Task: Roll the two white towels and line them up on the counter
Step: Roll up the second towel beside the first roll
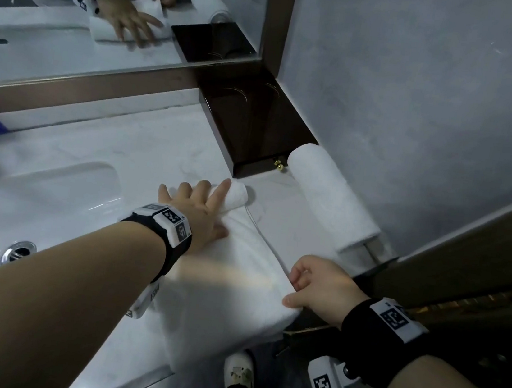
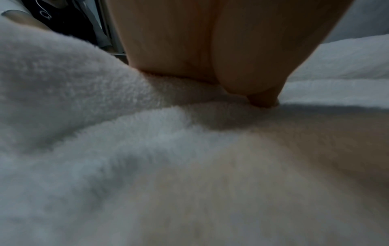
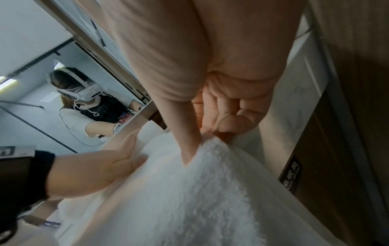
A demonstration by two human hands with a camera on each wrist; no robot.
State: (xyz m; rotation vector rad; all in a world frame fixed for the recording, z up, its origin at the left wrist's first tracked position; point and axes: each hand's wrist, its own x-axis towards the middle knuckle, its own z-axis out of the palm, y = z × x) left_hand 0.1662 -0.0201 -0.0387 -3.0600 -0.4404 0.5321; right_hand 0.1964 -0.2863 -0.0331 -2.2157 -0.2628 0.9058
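One white towel (image 1: 330, 190) lies rolled on the counter by the grey wall, at the right. The second white towel (image 1: 249, 258) is spread flat on the counter in front of it, with its far end turned into a small roll (image 1: 237, 195). My left hand (image 1: 201, 206) lies flat on that towel, its straight fingers against the small roll. The left wrist view shows the palm (image 2: 210, 50) pressing into the pile of the second towel (image 2: 147, 149). My right hand (image 1: 314, 283) pinches the towel's near right edge; in the right wrist view its fingers (image 3: 219, 119) grip that second towel (image 3: 189, 191).
A dark glossy box (image 1: 251, 118) with small brass knobs sits in the corner behind the towels. The white sink basin (image 1: 36, 197) and its drain (image 1: 19, 252) lie to the left. A framed mirror (image 1: 93, 9) backs the counter. A wooden door (image 1: 484, 256) stands at the right.
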